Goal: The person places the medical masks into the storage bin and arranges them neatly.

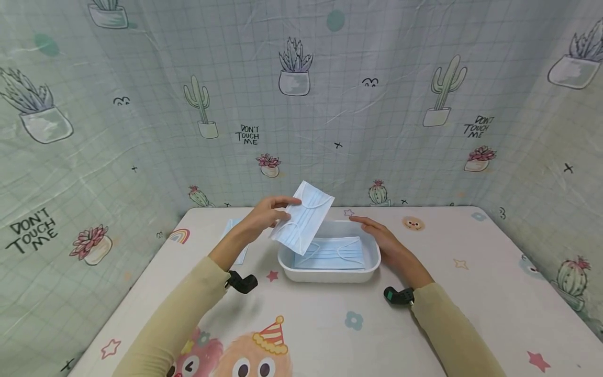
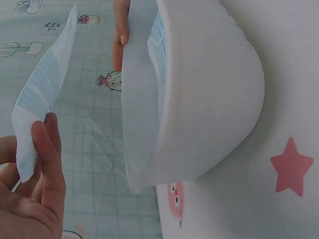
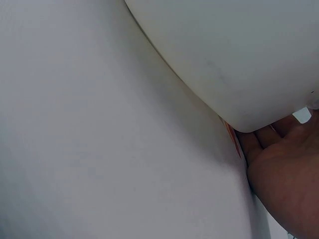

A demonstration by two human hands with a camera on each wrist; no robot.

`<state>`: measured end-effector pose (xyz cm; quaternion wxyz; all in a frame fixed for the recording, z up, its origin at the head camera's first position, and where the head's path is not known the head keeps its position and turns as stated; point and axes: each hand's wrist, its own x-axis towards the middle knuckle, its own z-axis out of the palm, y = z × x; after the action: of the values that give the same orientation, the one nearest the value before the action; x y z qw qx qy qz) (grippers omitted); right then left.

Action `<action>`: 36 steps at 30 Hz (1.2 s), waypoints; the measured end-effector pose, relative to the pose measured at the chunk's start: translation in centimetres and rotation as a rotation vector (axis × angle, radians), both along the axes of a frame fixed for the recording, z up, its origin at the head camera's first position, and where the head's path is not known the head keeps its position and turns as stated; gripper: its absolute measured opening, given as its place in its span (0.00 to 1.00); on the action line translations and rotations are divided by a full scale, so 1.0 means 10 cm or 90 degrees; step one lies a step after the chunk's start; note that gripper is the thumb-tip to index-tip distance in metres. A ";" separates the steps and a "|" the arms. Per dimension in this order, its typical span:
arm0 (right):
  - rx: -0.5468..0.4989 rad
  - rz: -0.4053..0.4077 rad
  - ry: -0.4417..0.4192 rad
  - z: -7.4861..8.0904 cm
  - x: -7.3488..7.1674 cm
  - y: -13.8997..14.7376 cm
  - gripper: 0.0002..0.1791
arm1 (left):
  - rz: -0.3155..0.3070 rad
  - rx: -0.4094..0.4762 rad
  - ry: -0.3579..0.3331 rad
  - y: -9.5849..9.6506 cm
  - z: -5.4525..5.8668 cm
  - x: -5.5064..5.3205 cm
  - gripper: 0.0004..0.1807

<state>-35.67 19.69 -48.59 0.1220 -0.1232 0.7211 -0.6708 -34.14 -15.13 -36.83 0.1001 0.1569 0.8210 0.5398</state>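
My left hand [image 1: 268,213] pinches a light blue pleated face mask [image 1: 306,217] between thumb and fingers. The mask is tilted, its white ear loops hanging across it, and it is held above the left part of a white plastic tub [image 1: 330,276]. Inside the tub lies another blue face mask [image 1: 336,255], flat with loops on top; anything beneath it is hidden. At the tub's right back corner, my right hand [image 1: 388,246] holds the tub, thumb by the rim and fingers round the outer wall. In the right wrist view the fingers [image 3: 266,137] are partly hidden behind the tub.
A further blue mask [image 1: 242,255] lies on the table left of the tub, partly covered by my left forearm. The white table [image 1: 311,335] carries printed cartoon figures and stars. A cactus-patterned curtain [image 1: 339,120] hangs along the back and both sides.
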 end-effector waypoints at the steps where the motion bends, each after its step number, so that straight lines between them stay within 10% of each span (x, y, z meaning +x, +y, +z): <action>1: 0.000 0.000 0.000 0.00 0.00 0.00 0.26 | -0.001 -0.003 0.001 0.01 0.01 0.00 0.25; 36: 0.012 -0.011 -0.002 0.03 0.03 -0.02 0.26 | -0.158 -0.122 -0.029 0.24 0.27 -0.22 0.28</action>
<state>-35.41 19.49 -48.27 0.1189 -0.1147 0.7279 -0.6655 -36.36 -12.70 -34.13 0.1991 0.2346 0.8407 0.4455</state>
